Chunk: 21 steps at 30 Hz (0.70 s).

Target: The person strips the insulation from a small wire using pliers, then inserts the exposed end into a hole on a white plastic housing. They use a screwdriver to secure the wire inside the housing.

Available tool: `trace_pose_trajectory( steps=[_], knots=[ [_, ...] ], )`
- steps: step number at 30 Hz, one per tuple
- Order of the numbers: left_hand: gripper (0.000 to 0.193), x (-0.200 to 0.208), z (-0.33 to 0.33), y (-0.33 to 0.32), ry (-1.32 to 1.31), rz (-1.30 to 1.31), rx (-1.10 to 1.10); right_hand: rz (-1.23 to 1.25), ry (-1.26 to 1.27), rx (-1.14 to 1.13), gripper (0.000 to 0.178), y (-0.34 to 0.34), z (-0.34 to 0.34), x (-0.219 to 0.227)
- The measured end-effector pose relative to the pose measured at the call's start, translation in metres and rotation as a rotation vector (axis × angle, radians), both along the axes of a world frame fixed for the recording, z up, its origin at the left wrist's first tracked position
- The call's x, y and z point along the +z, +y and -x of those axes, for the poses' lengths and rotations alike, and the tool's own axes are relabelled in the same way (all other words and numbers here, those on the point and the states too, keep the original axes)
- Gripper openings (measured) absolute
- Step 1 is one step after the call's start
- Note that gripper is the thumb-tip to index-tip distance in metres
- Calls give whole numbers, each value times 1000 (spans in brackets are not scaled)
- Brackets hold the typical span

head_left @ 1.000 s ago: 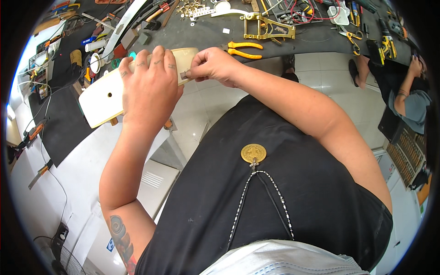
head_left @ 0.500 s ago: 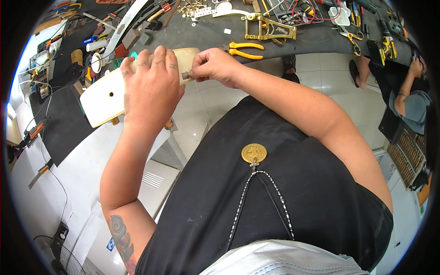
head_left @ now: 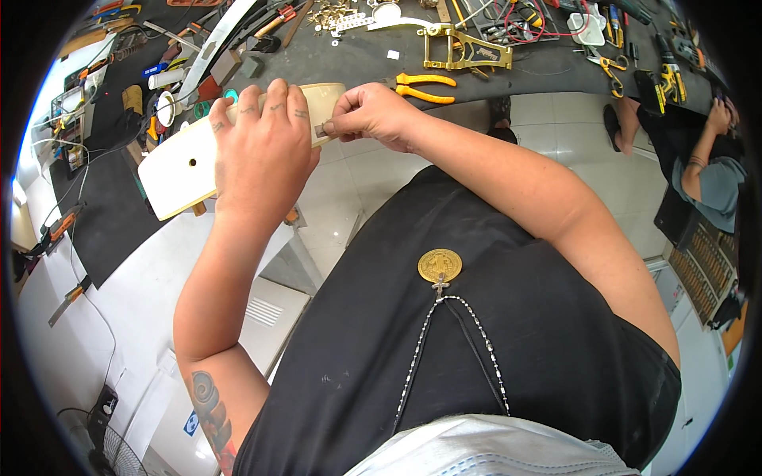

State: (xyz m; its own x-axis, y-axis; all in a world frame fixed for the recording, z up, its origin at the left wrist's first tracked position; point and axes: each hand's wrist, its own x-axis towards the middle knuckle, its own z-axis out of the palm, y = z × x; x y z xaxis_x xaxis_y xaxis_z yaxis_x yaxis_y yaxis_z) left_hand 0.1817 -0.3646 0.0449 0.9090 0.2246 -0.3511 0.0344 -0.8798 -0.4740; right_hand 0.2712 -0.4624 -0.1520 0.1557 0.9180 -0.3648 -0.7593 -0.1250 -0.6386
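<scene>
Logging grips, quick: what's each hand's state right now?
Left hand: closed, holding the cream panel.
Right hand: closed, fingers pinching a small grey piece.

One fisheye camera, the left of a head-worn pair, stares steeply down over the shirt, which fills the near lower middle. The left hand and right hand fall farther off, above it, and the desk curves along the top, bending toward a round, black-edged rim.
</scene>
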Motion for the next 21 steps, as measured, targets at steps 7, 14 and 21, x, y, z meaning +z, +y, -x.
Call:
trace_pose_trajectory(
  steps=[7,14,21],
  knots=[
    [81,-4,3,3,-48,6,-29,6,-57,16,25,2,0,0],
    [79,-1,4,3,-47,15,-15,9,-102,34,23,2,3,4],
    [76,0,2,0,-54,17,-16,12,-99,58,21,-1,-2,-3]
  ],
)
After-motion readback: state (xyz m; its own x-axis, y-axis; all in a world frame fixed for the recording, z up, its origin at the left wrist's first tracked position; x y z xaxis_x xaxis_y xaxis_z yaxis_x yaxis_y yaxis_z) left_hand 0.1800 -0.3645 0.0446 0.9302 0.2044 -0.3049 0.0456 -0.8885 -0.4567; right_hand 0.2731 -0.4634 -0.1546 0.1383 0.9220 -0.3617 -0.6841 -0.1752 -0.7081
